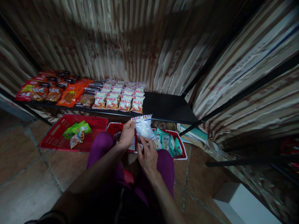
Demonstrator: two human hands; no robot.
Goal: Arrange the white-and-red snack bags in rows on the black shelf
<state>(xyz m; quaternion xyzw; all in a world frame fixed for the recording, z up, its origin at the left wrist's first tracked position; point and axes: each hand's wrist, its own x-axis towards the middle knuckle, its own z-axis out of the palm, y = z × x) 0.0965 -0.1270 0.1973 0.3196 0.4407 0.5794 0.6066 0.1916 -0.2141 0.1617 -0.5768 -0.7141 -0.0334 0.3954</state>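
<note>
My left hand (128, 133) pinches the upper left edge of a small snack bag (143, 127), white and silvery with a red-and-blue striped end. The bag's printed back faces me. At its bottom end my right hand (148, 154) has curled fingers on the lower edge. On the black shelf (167, 107) just beyond, matching snack bags (125, 102) with orange pictures stand in rows. Below my hands is a red basket (115, 127) with more packets, partly hidden by my left hand and knees.
A red basket (49, 141) at left holds green packets (76, 129) and a colourful packet (77, 139). Teal packets (167, 140) lie in the basket at right. Orange (70, 94) and red-black packets (36, 93) line the shelf's left. Black frame bars (233, 107) slant on the right.
</note>
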